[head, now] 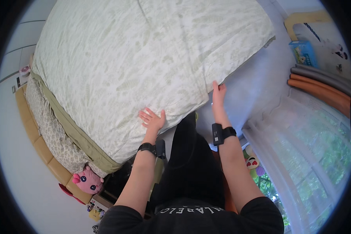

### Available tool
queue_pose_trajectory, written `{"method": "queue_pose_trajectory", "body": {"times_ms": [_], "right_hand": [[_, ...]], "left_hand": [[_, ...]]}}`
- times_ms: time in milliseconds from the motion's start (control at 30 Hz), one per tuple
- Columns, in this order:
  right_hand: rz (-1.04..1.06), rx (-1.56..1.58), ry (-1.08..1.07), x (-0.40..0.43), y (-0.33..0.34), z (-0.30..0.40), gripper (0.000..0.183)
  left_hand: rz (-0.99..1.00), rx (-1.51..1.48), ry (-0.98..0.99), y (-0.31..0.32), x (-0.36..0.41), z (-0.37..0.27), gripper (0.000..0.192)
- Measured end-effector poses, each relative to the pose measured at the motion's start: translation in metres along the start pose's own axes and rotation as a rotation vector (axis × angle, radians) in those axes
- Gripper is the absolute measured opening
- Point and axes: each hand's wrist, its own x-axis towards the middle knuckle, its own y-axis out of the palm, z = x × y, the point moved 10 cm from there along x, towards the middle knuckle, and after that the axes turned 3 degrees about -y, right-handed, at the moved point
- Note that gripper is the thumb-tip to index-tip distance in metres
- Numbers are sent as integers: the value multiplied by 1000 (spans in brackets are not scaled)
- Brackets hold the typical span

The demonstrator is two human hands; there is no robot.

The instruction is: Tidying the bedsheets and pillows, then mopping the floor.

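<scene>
A pale quilt with a green leaf print (114, 58) is spread over the bed, its surface lightly wrinkled. My left hand (153, 119) lies on top of it near the close edge, palm down and fingers spread. Farther right, my right hand (219, 91) is at the quilt's side edge, its thumb over the fabric and its other fingers curled at the border. Part of that grip is hidden. Folded green trim (76, 122) runs along the quilt's head end, beside floral pillows (51, 128).
A tan padded headboard (44, 146) borders the left side, with a pink plush toy (89, 181) at its near end. Sheer curtains (298, 146) hang before a window at right. Rolled orange and grey material (318, 87) and a blue box (303, 54) stand by the far right wall.
</scene>
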Motion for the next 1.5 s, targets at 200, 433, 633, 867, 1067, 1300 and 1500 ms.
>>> {"method": "queue_pose_trajectory", "body": {"times_ms": [200, 433, 633, 867, 1067, 1300, 1500], "right_hand": [[-59, -387, 65, 87, -76, -8, 31], [-80, -214, 248, 124, -100, -15, 42], [-176, 121, 164, 227, -91, 111, 51], [36, -600, -146, 276, -144, 179, 24], [233, -264, 461, 268, -187, 94, 21], [645, -669, -303, 320, -112, 210, 53], [854, -788, 152, 335, -121, 194, 51]], "left_hand": [[83, 62, -114, -1, 3, 8, 88], [-451, -124, 609, -56, -46, -202, 67], [-391, -275, 805, -88, -85, -408, 62], [-467, -174, 696, -106, -100, -489, 65], [-346, -79, 554, -65, -120, -564, 72], [-187, -48, 257, -28, -119, -619, 79], [-36, -1, 355, -23, -99, -619, 79]]}}
